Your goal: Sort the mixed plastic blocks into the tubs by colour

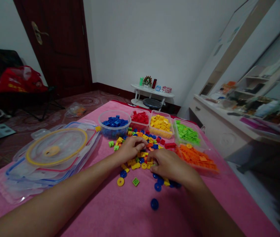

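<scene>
Among a loose pile of mixed toy building bricks [136, 166], my left hand [131, 148] is bent with its fingers curled together. What it holds, if anything, is hidden. My right hand [167, 162] reaches into the pile's right side, fingers curled toward the thumb beside yellow bricks; its grasp is also hidden. Nearer to me lie a green square brick [136, 181], a yellow ring-shaped wheel [120, 181] and a dark blue wheel [154, 204]. More blue wheels [158, 187] are partly under my right hand.
Behind the pile stand a round tub of blue bricks [114, 123] and boxes of red [140, 118], yellow [161, 124] and green bricks [188, 132]. An orange-brick box [199, 158] is right. Stacked clear lids [56, 149] lie left on the pink cloth [110, 204].
</scene>
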